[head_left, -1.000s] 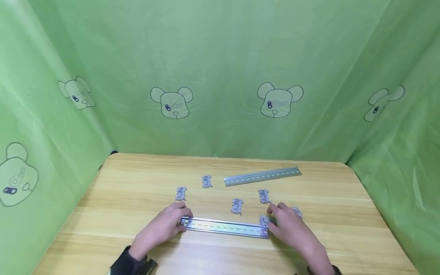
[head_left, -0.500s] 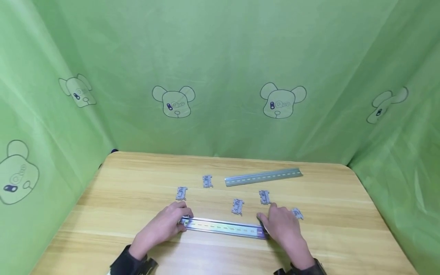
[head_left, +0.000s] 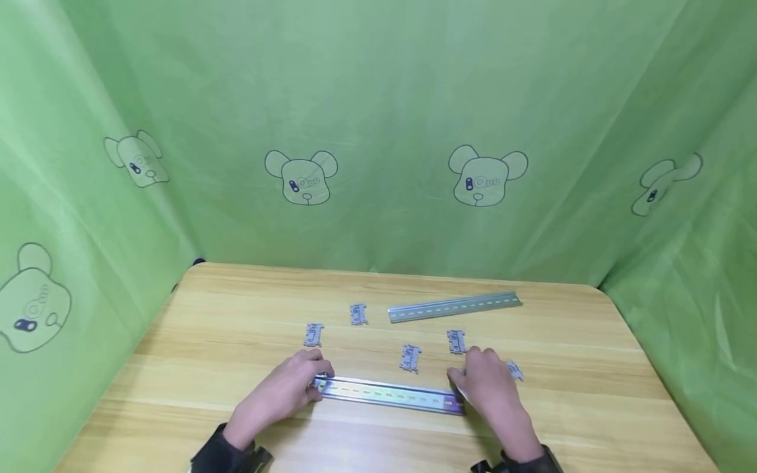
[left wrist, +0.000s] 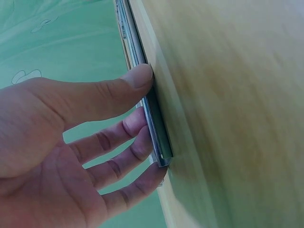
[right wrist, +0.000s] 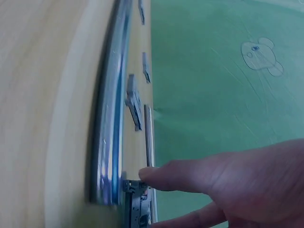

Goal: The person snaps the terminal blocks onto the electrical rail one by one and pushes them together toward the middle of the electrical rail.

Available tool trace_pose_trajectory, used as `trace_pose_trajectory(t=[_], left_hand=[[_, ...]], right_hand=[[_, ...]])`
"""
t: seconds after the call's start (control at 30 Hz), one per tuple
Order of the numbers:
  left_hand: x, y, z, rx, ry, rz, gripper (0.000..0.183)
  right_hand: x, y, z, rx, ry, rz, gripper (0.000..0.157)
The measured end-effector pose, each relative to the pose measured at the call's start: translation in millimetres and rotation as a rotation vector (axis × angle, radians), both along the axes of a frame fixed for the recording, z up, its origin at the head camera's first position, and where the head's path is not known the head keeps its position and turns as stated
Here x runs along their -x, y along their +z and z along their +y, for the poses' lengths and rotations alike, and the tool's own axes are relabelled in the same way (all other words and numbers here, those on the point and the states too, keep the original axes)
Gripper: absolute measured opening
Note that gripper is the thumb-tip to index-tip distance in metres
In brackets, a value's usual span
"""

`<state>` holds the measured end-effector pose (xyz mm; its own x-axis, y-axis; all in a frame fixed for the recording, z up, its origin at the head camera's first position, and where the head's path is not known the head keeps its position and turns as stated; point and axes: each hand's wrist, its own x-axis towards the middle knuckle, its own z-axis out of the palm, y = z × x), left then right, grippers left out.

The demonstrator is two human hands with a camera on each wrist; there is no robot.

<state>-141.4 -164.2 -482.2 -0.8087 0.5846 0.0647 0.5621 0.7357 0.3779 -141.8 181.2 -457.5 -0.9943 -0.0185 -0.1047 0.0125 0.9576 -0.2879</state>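
Observation:
A shiny slotted metal DIN rail (head_left: pixel 384 394) lies crosswise near the front of the table. My left hand (head_left: pixel 280 391) grips its left end, thumb (left wrist: pixel 138 76) on the near edge and fingers along the far side. Just beyond the rail's right end, my right hand (head_left: pixel 491 387) pinches a grey terminal block (right wrist: pixel 134 206), which stands close to the rail. In the head view, that block is mostly hidden under the hand. Nearest to the right hand lie two more grey terminal blocks, one behind it (head_left: pixel 457 341) and one at its right (head_left: pixel 514 370).
A second DIN rail (head_left: pixel 455 307) lies slightly slanted at the back of the wooden table (head_left: pixel 236 309). Several terminal blocks are scattered behind the front rail, among them a middle block (head_left: pixel 410 358) and a left block (head_left: pixel 313 335). Green curtains (head_left: pixel 378 131) enclose the table.
My right hand has shifted slightly left and closed on the terminal block by the rail's right end, covering it. The left hand keeps its grip on the rail's left end.

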Motion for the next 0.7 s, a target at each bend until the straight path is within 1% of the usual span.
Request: trace_pose_trajectory(t=[0.07, 0.27, 0.4, 0.6, 0.7], left_hand=[[-0.2, 0.1, 0, 0.003, 0.002, 0.000, 0.036], [-0.3, -0.4, -1, 0.003, 0.002, -0.004, 0.035], [0.0, -1.5, -2, 0.003, 0.005, -0.006, 0.036], [1.5, -1.8, -3, -0.006, 0.001, -0.010, 0.036], [1.9, -2.5, -3, -0.003, -0.008, -0.016, 0.037]], right_hand=[[0.3, 1.1, 5, 0.033, 0.003, 0.010, 0.048], [-3.1, 6.3, 24, 0.191, 0.033, 0.053, 0.055], [-5.6, 5.6, 39, 0.266, 0.077, 0.083, 0.051], [-6.6, 1.1, 58, 0.334, 0.165, 0.150, 0.052], [-8.2, -0.9, 67, 0.393, 0.214, 0.154, 0.050]])
